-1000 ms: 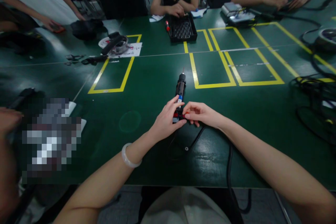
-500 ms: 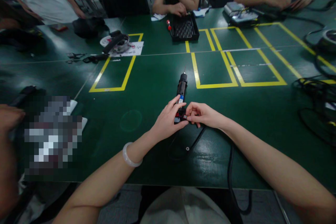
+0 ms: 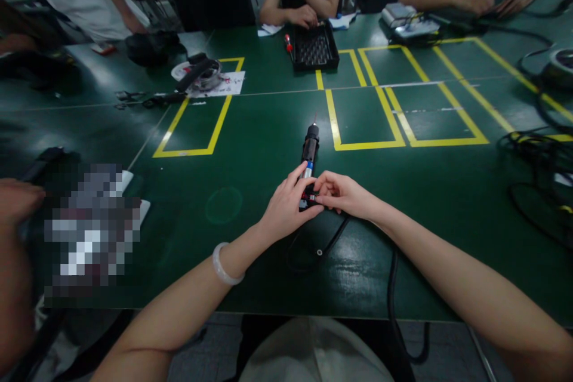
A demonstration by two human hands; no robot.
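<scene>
An electric screwdriver (image 3: 310, 142) lies on the green table in front of me, its thin bit pointing away. My left hand (image 3: 286, 203) is wrapped over the rear half of its body, just behind a blue ring. At the rear end, near a small red part, the closed fingertips of my right hand (image 3: 340, 194) pinch the tool; exactly what they grip there is partly hidden. A black cable (image 3: 336, 236) runs from beneath my hands toward me. On the table by the cable sits a small metal ring (image 3: 319, 252).
Yellow tape outlines (image 3: 369, 146) mark the table. Across it, a person sits behind a black tray (image 3: 316, 51) of small parts, with a red screwdriver (image 3: 287, 43) beside it. Coiled black cables (image 3: 528, 158) lie right. Another person's hand (image 3: 20, 194) rests at left near a blurred-out object.
My right hand has shifted slightly left and up against the screwdriver's rear end, and its fingers have curled closer. My left hand has moved slightly right; the screwdriver stays in place.
</scene>
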